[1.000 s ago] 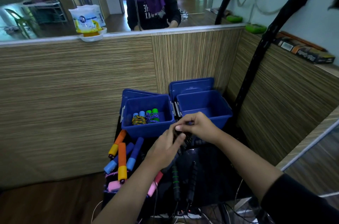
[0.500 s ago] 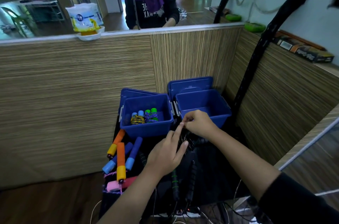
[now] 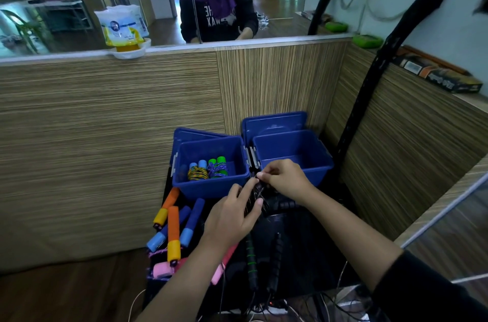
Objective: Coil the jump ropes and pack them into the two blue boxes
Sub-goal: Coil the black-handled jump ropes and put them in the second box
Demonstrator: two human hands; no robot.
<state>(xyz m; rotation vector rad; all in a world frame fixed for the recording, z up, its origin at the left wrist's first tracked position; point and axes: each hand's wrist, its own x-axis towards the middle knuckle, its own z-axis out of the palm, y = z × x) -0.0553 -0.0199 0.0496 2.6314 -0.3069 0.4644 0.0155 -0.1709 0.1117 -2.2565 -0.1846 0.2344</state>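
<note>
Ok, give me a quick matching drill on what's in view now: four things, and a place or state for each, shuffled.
Things:
1. left blue box
2. right blue box
3. orange and yellow handles
4. right hand

Places or states:
A. shows no rope inside
B. lying on the dark surface in front of the left box
C. holds two coiled ropes
D. pinching the dark rope

Pairs: 1-C, 2-A, 3-B, 4-D

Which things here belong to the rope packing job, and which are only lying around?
Job: left blue box, right blue box, dark rope in both hands, loose colored handles.
Lying about: white bag, green pads, flat boxes.
</note>
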